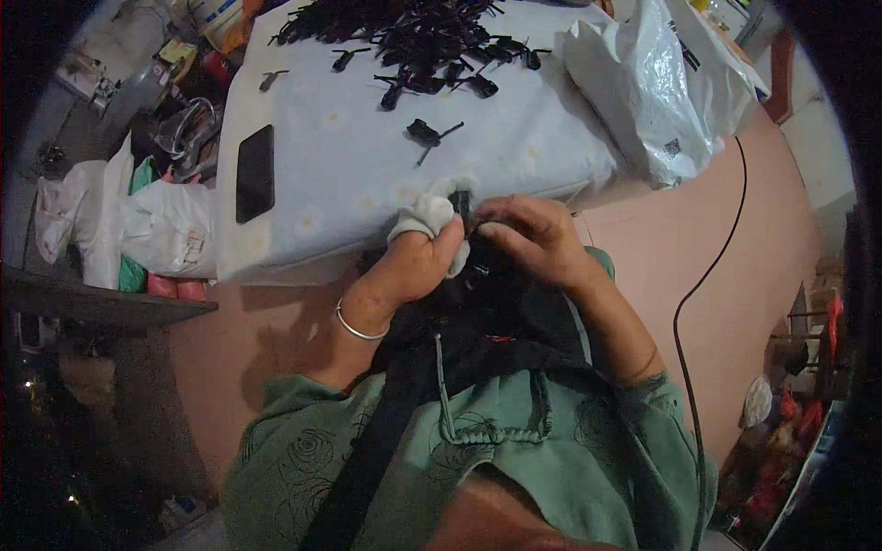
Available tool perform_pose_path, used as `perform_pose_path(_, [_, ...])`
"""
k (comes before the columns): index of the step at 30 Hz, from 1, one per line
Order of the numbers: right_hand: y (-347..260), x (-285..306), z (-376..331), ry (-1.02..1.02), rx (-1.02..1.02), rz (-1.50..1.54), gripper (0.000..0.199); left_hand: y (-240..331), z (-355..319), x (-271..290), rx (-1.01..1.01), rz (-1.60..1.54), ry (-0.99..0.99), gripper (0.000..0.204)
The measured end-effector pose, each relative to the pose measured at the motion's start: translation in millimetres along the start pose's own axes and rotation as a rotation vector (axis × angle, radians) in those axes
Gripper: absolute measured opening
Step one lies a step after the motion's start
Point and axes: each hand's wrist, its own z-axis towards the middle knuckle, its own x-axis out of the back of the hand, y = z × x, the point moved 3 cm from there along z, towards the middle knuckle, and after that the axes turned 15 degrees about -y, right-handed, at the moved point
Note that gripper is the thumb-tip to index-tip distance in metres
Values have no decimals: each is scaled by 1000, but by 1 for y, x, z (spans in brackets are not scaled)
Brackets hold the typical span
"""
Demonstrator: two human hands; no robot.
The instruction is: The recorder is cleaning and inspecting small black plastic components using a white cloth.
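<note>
My left hand (424,253), a bangle on its wrist, is closed at the table's near edge around a bunched white cloth (429,213) and a small black piece (462,204). The piece stands out of the cloth beside my thumb. My right hand (535,237) is on its right side, thumb and forefinger pinched together at the piece. What exactly lies between those fingertips is too small to make out. Just beyond my hands, a loose black piece with thin stubs (424,133) lies on the white tablecloth (340,156).
A heap of similar black pieces (404,37) covers the table's far side. A dark phone (255,174) lies at the left edge. On the right stands a white plastic bag (634,101). More bags (170,225) sit left of the table. A black cable (678,321) runs across the floor.
</note>
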Motion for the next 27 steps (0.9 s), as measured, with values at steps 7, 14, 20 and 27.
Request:
perform_pose_path(7, [5, -10, 2, -22, -232, 474, 13, 13, -4, -9, -56, -335, -93, 28])
perform_pose_path(14, [-5, -7, 11, -202, -304, 79, 25, 2, 1, -5, -164, 120, 111, 22])
perform_pose_path(20, [23, -35, 5, -58, -295, 494, 26, 7, 2, -13, -290, 372, 115, 21])
perform_pose_path(27, [33, 13, 33, -276, -489, -12, 24, 4, 4, 1, -71, 497, -1, 19])
